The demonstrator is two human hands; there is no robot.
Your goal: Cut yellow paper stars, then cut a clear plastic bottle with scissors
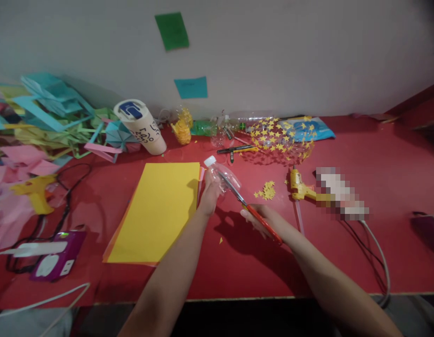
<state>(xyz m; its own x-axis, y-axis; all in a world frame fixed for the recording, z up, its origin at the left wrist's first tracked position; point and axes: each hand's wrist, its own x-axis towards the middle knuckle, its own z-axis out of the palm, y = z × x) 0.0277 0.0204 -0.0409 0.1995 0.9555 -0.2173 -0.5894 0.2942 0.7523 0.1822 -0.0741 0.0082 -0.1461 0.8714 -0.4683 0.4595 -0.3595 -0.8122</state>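
Note:
A clear plastic bottle piece point(230, 177) with a white cap is held in my left hand point(210, 193), its fingers wrapped round the near side. My right hand point(264, 219) grips scissors point(261, 220) with red handles. Their metal blades point up and left and lie against the clear plastic; whether they cut into it cannot be made out. A small group of yellow paper stars point(268, 191) lies right of the bottle piece. To the left is a stack of yellow paper point(158, 210) with orange sheets beneath.
A yellow glue gun point(301, 187) lies at the right, another point(37, 192) at the left near a purple power strip point(60, 257). Behind stand a white tumbler point(146, 128), bottles and a star-covered clear bottle point(282, 136). Folded coloured paper point(55, 112) fills the back left.

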